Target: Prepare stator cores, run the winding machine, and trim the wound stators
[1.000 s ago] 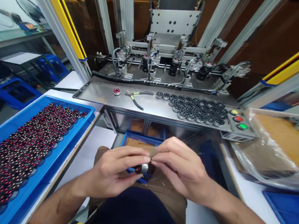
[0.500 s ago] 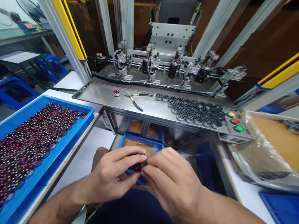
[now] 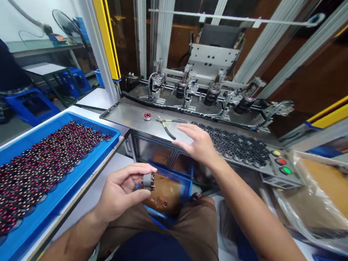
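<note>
One core (image 3: 148, 181) is being pinched by the left hand (image 3: 120, 189), thumb to fingers, above the lap (image 3: 200, 219). Right hand (image 3: 197, 144), now parted from it, is being held over the tray (image 3: 126, 115) near pliers (image 3: 169, 133), loosely spread, nothing visibly gripped; two-handed work is apparently being paused. Dark parts (image 3: 240, 147) are being borne by the tray; machine (image 3: 214, 58) behind.

Metal and plastic sheen
Smooth metal surface (image 3: 126, 115) by right hand (image 3: 199, 143); glossy plastic tray (image 3: 93, 157) left of left hand (image 3: 125, 187).
</note>
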A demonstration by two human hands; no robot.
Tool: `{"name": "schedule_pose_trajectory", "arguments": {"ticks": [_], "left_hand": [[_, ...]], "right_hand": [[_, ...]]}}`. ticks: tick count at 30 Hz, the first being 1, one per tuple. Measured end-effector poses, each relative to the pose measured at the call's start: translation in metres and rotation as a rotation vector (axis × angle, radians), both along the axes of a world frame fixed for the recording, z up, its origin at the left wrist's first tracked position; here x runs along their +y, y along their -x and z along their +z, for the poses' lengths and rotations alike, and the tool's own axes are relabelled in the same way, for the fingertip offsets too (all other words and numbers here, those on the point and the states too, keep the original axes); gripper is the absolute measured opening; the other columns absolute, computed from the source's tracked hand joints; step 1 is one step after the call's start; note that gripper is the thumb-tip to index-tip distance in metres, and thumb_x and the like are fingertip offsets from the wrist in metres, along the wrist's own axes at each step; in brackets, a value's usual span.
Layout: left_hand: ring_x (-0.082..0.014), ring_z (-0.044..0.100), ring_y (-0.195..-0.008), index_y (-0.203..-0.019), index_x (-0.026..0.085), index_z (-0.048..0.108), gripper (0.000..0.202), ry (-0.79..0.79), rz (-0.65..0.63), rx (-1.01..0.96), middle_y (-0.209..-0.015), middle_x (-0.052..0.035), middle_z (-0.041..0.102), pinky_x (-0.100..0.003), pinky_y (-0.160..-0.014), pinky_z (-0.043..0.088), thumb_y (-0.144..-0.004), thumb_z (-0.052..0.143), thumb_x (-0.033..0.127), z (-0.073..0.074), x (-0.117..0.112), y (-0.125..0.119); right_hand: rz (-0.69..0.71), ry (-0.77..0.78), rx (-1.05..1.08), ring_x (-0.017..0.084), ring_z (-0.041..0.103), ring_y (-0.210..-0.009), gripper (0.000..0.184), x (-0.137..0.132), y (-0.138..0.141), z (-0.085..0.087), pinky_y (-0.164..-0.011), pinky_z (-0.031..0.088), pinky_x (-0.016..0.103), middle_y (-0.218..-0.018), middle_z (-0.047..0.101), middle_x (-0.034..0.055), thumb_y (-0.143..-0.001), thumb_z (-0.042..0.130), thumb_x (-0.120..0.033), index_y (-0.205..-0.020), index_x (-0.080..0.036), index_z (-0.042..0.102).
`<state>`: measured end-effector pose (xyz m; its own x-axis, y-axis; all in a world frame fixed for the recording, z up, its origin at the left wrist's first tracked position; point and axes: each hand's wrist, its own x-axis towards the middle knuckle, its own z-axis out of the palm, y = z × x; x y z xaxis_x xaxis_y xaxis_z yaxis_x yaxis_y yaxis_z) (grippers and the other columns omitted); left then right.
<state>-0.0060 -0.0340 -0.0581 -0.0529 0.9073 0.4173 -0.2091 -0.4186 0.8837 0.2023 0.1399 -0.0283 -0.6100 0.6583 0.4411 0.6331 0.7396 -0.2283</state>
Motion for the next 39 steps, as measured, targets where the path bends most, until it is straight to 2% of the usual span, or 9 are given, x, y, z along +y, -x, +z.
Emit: {"name": "schedule_pose_trajectory", "arguments": {"ticks": [4,7,17,21,25,28,31,35,39], "left_hand": [[-0.0252,0.069,-0.105,-0.107,0.017,0.070,0.036,0.115,0.079,-0.034,-0.117,-0.0138,0.070,-0.034,-0.088,0.059,-0.073,0.079,0.014,-0.002,-0.001,-0.008],[-0.0255,0.070,-0.102,-0.113,0.016,0.067,0.041,0.175,0.067,-0.061,-0.122,-0.0156,0.068,-0.035,-0.087,0.059,-0.074,0.079,0.016,-0.004,-0.002,-0.006],[-0.0203,0.069,-0.103,-0.113,0.019,0.068,0.036,0.167,0.055,-0.125,-0.119,-0.0112,0.068,-0.031,-0.093,0.056,-0.078,0.075,0.012,-0.009,0.002,-0.002],[-0.0201,0.069,-0.102,-0.112,0.018,0.068,0.035,0.162,0.044,-0.123,-0.115,-0.0113,0.071,-0.031,-0.094,0.056,-0.077,0.076,0.015,-0.005,0.002,-0.007],[-0.0192,0.070,-0.099,-0.113,0.017,0.067,0.037,0.172,0.031,-0.126,-0.108,-0.0107,0.073,-0.030,-0.092,0.056,-0.077,0.076,0.015,-0.003,0.001,-0.008],[-0.0179,0.069,-0.101,-0.113,0.019,0.068,0.037,0.159,0.043,-0.133,-0.111,-0.0096,0.072,-0.027,-0.093,0.055,-0.078,0.075,0.012,-0.004,-0.001,-0.005],[-0.0170,0.069,-0.103,-0.112,0.022,0.069,0.038,0.123,0.082,-0.131,-0.117,-0.0075,0.070,-0.025,-0.093,0.054,-0.078,0.074,0.008,-0.005,-0.002,-0.002],[-0.0164,0.067,-0.106,-0.113,0.025,0.069,0.040,0.086,0.108,-0.088,-0.119,-0.0050,0.068,-0.024,-0.095,0.053,-0.078,0.073,0.006,-0.005,-0.001,-0.003],[-0.0145,0.068,-0.104,-0.114,0.025,0.069,0.041,0.099,0.095,-0.043,-0.117,-0.0044,0.069,-0.021,-0.094,0.053,-0.078,0.072,0.005,-0.004,0.002,-0.014]], "right_hand": [[-0.108,0.046,-0.116,0.032,0.037,-0.141,0.078,0.058,0.034,-0.027,-0.115,0.032,0.044,-0.152,0.038,0.0218,-0.082,0.069,-0.048,-0.144,-0.008,0.043],[-0.147,0.085,-0.215,0.040,0.033,-0.140,0.086,0.076,0.049,-0.041,-0.112,0.029,0.055,-0.151,0.036,0.0269,-0.083,0.064,-0.058,-0.148,-0.008,0.036],[-0.131,0.159,-0.276,0.035,0.051,-0.114,0.052,0.082,0.042,-0.045,-0.099,0.037,0.045,-0.120,0.055,0.0233,-0.091,0.054,-0.039,-0.132,-0.008,0.051],[-0.081,0.220,-0.175,0.033,0.053,-0.107,0.037,0.084,0.042,-0.044,-0.099,0.038,0.044,-0.111,0.058,0.0223,-0.088,0.055,-0.030,-0.115,-0.006,0.061],[-0.065,0.325,0.049,0.031,0.059,-0.101,0.044,0.082,0.033,-0.032,-0.093,0.045,0.044,-0.107,0.061,0.0203,-0.091,0.050,-0.041,-0.118,-0.007,0.059],[-0.050,0.429,0.241,0.024,0.065,-0.085,0.057,0.054,0.013,-0.021,-0.079,0.053,0.039,-0.102,0.064,0.0159,-0.099,0.024,-0.051,-0.131,-0.010,0.047],[0.021,0.593,0.429,0.019,0.067,-0.077,0.058,-0.009,-0.014,-0.027,-0.070,0.056,0.034,-0.110,0.063,0.0142,-0.100,0.007,-0.049,-0.137,-0.017,0.037],[0.246,1.176,0.700,0.015,0.063,-0.072,0.039,-0.118,-0.034,-0.064,-0.067,0.054,0.030,-0.106,0.063,0.0101,-0.093,0.052,-0.036,-0.130,-0.023,0.047],[0.164,1.126,0.712,0.014,0.064,-0.079,0.056,-0.188,-0.033,-0.094,-0.072,0.055,0.028,-0.101,0.062,0.0050,-0.084,0.057,-0.012,-0.135,-0.029,0.042]]}}
